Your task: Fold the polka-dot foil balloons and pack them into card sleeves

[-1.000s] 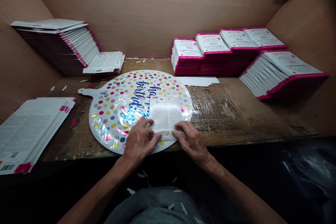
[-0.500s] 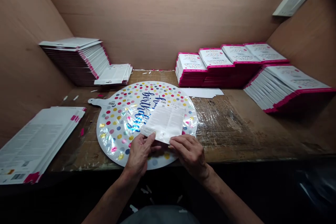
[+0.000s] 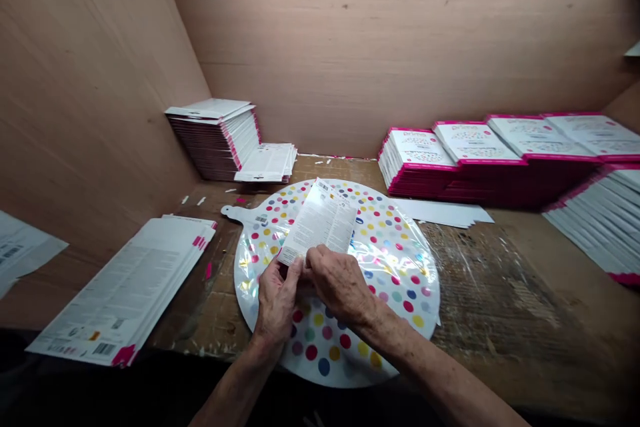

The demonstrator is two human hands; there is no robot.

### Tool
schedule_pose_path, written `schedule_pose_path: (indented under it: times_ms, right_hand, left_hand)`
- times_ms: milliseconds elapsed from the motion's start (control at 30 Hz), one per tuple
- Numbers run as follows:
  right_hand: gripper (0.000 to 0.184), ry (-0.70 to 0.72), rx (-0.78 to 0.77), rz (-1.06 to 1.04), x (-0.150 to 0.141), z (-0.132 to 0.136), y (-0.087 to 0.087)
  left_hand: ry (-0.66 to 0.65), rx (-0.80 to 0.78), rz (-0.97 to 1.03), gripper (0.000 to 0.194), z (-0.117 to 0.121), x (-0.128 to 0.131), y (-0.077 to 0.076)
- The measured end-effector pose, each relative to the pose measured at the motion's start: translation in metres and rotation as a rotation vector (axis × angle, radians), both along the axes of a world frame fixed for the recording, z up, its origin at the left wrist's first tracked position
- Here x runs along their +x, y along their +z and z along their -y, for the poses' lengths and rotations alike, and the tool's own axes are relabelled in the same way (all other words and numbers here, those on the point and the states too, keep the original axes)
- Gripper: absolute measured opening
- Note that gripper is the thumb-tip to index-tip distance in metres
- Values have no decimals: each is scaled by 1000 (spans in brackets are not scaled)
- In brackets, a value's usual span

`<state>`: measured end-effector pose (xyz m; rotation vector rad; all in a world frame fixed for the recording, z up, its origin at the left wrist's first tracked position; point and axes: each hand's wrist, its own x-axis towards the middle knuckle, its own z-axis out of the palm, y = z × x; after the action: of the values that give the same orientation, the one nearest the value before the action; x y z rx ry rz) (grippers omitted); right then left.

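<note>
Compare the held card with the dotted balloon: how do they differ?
Shape: the card has straight edges; the balloon is round with a tab.
Size: the card is much smaller than the balloon.
Surface: the card bears small grey print; the balloon is glossy with multicoloured dots.
Pose: the card is held by the left hand; the balloon lies flat beneath.
Shared: white background.

Single head-worn view over worktop [image 3: 485, 320] from six o'clock, facing forward-down; hands [image 3: 339, 280] near, wooden back panel [image 3: 360, 53] at twelve.
</note>
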<state>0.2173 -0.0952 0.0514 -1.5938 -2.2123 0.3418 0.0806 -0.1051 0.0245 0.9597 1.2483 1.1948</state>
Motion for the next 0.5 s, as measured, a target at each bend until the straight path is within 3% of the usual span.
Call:
schedule_pose_path:
  times_ms: [100,200,333,367,433,500]
  right_hand:
    - [18,-15,-111,-415,-1,-16,-3]
    - [18,-34,-185,-686,-6,-11,-8]
    - [7,133,-328,-613,-21,20,-23]
    - [11,179,-349,-574,-24,27,-29]
    - [21,248,-341,-518,-25,38,-38]
    - [26,262,-311,-489,-22,43,-43]
  left_hand:
    - [46,-42,59,46,-25,-21,-1]
    - [124,-43,62,32,-74,-39,9]
    - [242,-48,116,19,-164,-52,31]
    - [263,-53,123,20,-183,-53,35]
    - [289,-80,123,21,-211,-57,38]
    - [299,-110,119,22,-224,-61,35]
